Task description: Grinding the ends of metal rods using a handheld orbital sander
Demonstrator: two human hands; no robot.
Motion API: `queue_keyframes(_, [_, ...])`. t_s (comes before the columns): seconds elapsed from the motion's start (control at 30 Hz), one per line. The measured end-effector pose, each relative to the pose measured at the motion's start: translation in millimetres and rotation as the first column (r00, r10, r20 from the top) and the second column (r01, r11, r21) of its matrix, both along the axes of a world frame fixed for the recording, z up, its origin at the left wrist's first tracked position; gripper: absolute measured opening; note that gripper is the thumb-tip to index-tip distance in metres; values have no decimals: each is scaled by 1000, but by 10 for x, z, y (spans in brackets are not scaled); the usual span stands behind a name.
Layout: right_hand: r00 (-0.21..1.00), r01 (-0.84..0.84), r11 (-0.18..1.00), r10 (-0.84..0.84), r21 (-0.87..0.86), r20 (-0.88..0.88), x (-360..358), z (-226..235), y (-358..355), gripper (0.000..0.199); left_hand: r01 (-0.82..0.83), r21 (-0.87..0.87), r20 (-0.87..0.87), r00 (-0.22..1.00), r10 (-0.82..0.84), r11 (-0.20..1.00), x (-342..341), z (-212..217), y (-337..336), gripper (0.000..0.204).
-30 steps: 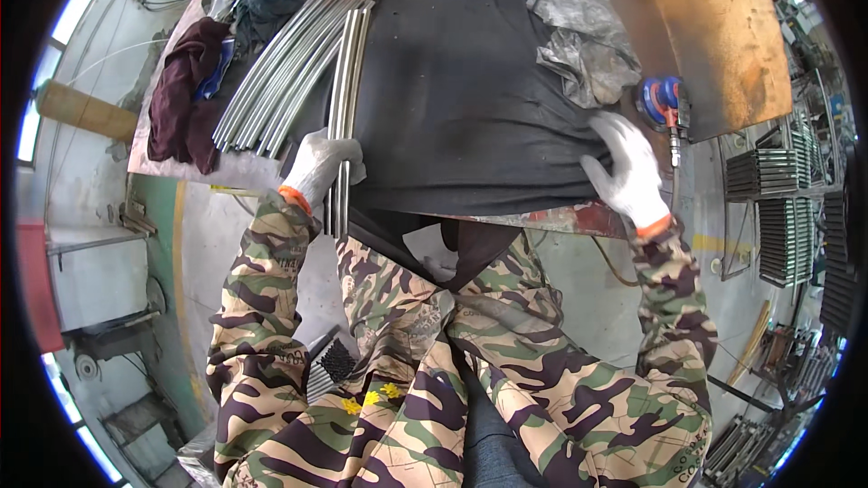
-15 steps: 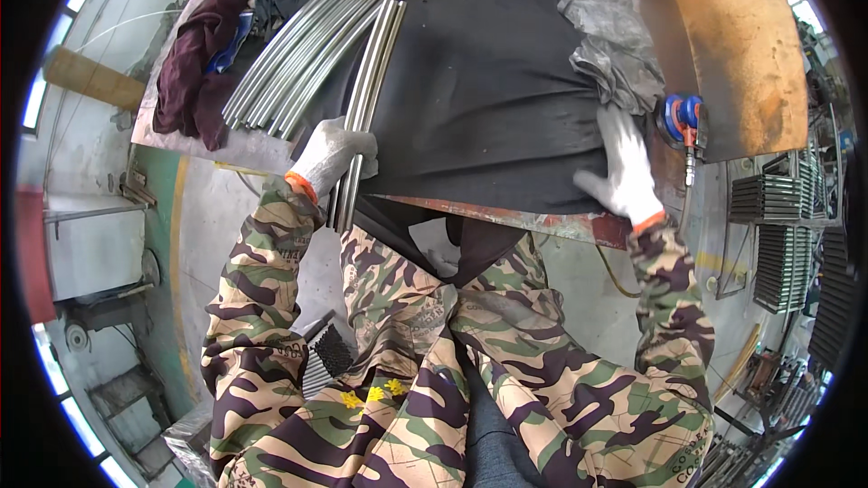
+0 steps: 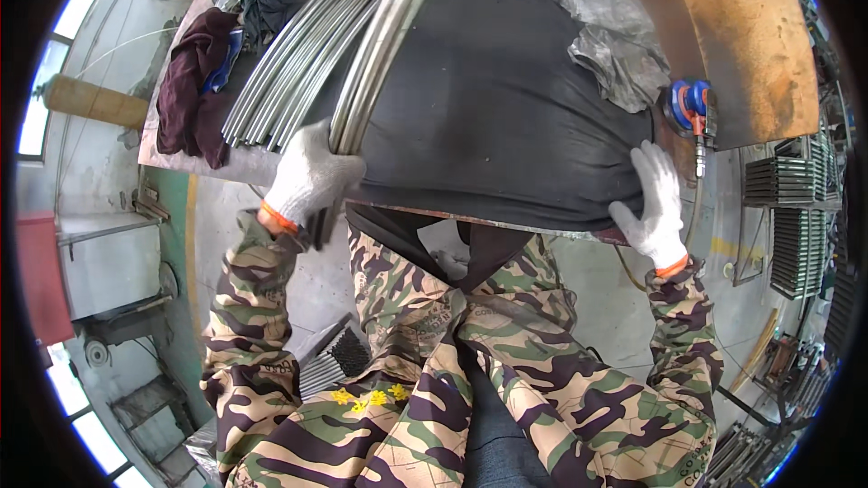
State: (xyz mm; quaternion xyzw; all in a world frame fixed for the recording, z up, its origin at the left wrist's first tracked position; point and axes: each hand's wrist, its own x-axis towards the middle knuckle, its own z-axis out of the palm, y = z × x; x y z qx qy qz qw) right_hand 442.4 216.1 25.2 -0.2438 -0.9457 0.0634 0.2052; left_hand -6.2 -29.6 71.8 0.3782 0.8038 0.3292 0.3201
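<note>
My left hand (image 3: 316, 165), in a white glove with an orange cuff, is closed around the near part of several shiny metal tubes (image 3: 381, 59). Their far ends point away over the table, smeared by motion, and their near ends stick out below the hand past the table edge. Left of them, a row of similar metal tubes (image 3: 294, 68) lies side by side. My right hand (image 3: 655, 203), gloved alike, rests with fingers spread at the right near corner of the black cloth (image 3: 488, 117) covering the table.
A crumpled grey plastic bag (image 3: 617, 54) lies at the cloth's right side. Beside it sits a blue and red air sander (image 3: 692, 108) with a hose, near a brown board (image 3: 746, 36). Dark red cloth (image 3: 190, 99) lies at the left. Bundled tubes (image 3: 336, 361) stand low by my left leg.
My left hand has shifted slightly left and nearer, and the held tubes have swung and lifted with it. The right hand has moved right and nearer, and the cloth's near right part now lies smoother.
</note>
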Motion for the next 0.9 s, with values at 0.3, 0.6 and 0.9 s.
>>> queue_keyframes(0.3, [913, -99, 993, 68, -57, -403, -1185, 92, 258, 71, 289, -299, -623, 663, -415, 910, 215, -50, 828, 22])
queue_keyframes(0.6, [979, -190, 978, 195, 91, -53, -1591, -421, 276, 75, 445, -244, -670, 565, -482, 862, 243, -463, 935, 49])
queue_keyframes(0.9, [980, -199, 978, 199, 58, 10, -1590, -359, 308, 76, 333, 42, -758, 625, -187, 942, -246, -740, 409, 94])
